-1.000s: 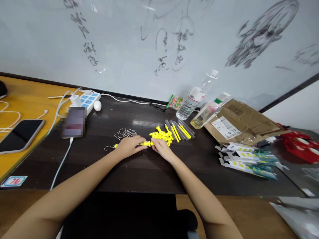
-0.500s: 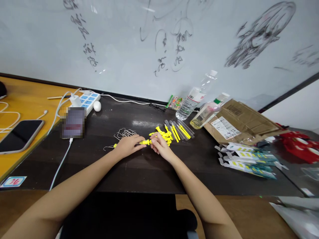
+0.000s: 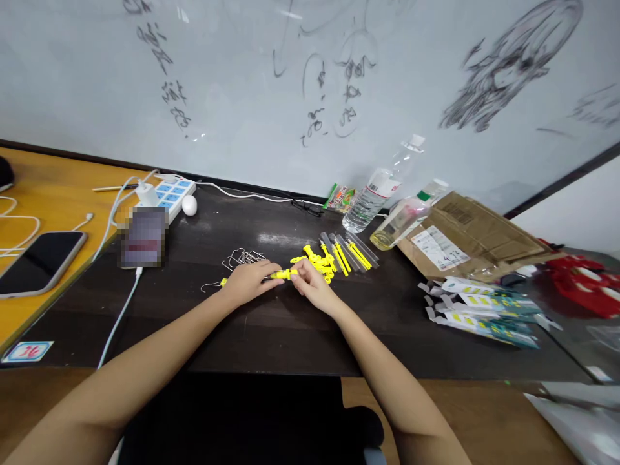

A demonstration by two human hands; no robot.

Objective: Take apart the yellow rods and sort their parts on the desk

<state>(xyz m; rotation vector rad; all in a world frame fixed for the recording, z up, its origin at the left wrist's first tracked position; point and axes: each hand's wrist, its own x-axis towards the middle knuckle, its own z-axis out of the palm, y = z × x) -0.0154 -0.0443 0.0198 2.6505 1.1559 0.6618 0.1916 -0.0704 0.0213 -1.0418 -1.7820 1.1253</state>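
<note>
Both hands meet at the middle of the dark table (image 3: 271,336). My left hand (image 3: 249,281) is closed around a thin tool with a yellow plastic part (image 3: 285,274) at its tip and a wire hook trailing out to its left. My right hand (image 3: 314,284) pinches the right end of that yellow part. Just behind the hands lies a small heap of yellow plastic pieces (image 3: 317,259), with several clear sleeves holding yellow parts (image 3: 349,253) to their right. A cluster of bare wire hooks (image 3: 242,259) lies behind my left hand.
Two plastic bottles (image 3: 380,194) and a flattened cardboard box (image 3: 465,236) lie at the back right. Packaged items (image 3: 484,311) sit at the right. A power strip (image 3: 169,194), a cable and a blurred-out object sit at the left, with a phone (image 3: 41,261) on the orange desk.
The hands stay almost in place; my right-hand fingers shifted slightly along the yellow part, and both hands edged a little away from me.
</note>
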